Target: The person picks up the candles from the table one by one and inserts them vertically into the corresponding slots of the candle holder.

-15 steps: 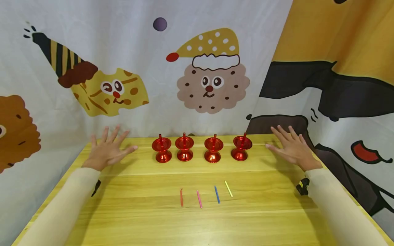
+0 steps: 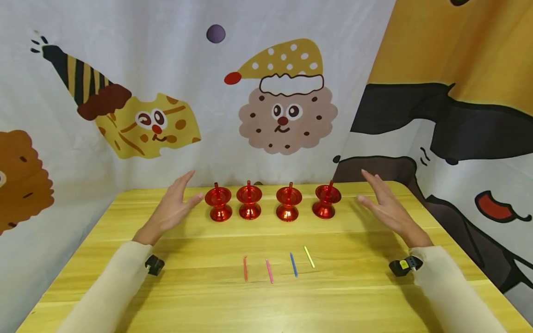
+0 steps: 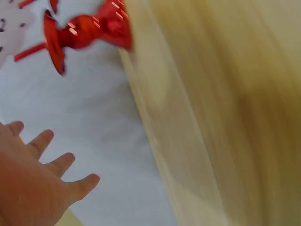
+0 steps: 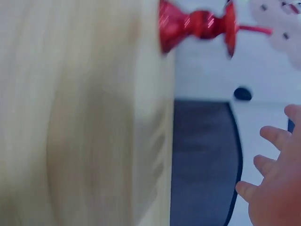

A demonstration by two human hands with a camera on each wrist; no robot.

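Several shiny red candle holders, each with an upright centre spike, stand in a row at the back of the table; the leftmost holder (image 2: 220, 212) and the rightmost holder (image 2: 324, 209) end the row. My left hand (image 2: 168, 210), fingers straight, hovers left of the row and touches nothing. On the other side, my right hand (image 2: 391, 210) is held up with straight fingers, apart from the rightmost holder. In front of the holders lie a red candle (image 2: 245, 269), a pink candle (image 2: 269, 271), a blue candle (image 2: 294, 265) and a yellow candle (image 2: 309, 256), all thin.
The wooden table (image 2: 208, 305) runs back to a cloth curtain (image 2: 187, 55) printed with cartoon figures. Black straps with small devices sit on both wrists, such as the right wrist strap (image 2: 405, 266).
Both hands have turned from palms down to thumbs up, palms facing inward. The left hand has come inward, closer to the holders. The holders and candles stay where they were.
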